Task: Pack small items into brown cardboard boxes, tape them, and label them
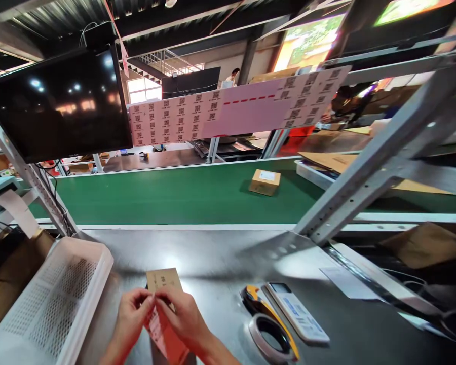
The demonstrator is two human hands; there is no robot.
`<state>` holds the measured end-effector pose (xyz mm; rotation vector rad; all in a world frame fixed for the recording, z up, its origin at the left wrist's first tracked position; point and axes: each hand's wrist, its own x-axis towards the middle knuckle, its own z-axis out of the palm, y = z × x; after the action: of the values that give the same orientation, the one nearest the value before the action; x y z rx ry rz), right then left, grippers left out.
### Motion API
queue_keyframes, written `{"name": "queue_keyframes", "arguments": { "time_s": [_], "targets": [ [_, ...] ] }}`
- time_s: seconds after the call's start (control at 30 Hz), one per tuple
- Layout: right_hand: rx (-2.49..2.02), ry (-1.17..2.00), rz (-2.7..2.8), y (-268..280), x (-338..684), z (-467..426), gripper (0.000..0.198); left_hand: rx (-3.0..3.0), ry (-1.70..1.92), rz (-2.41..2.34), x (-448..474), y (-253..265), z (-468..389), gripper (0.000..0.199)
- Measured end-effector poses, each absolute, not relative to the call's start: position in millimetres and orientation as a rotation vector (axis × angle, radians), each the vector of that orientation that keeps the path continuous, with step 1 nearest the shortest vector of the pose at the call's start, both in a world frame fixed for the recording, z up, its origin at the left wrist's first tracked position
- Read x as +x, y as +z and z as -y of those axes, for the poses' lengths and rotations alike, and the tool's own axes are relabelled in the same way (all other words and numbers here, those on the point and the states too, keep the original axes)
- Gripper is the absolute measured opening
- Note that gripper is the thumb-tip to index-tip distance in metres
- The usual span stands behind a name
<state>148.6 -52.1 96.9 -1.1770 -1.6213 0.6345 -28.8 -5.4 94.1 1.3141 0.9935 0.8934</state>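
Both left hand (129,315) and right hand (185,313) together pinch the red packet (167,340) near its top. I judge it light, soft, slippery, best held by edges.

I see red packet (170,343), pale-marked, slanting over brown carton (163,278); carton shows dark print at far end; lies on metal bench (213,258).

Packing warehouse — green conveyor (167,192), cardboard parcel (265,183), steel roof beams (175,23).

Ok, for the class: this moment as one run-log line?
left hand: pinching red packet | right hand: pinching red packet | beneath hands: cardboard box | nearby: tape dispenser | green conveyor: small carton
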Motion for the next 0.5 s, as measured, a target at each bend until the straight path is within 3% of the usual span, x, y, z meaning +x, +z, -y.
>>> {"name": "queue_keyframes", "arguments": {
  "time_s": [0.23,0.5],
  "targets": [
    [-1.097,0.371,1.816,88.3,156.4,55.2,0.025,1.416,0.906,-1.002,-31.4,80.3,13.7,0.043],
    [-1.095,0.058,1.979,89.0,150.9,59.9,0.034,1.166,0.847,-1.117,-29.6,93.0,24.9,0.052]
  ]
}}
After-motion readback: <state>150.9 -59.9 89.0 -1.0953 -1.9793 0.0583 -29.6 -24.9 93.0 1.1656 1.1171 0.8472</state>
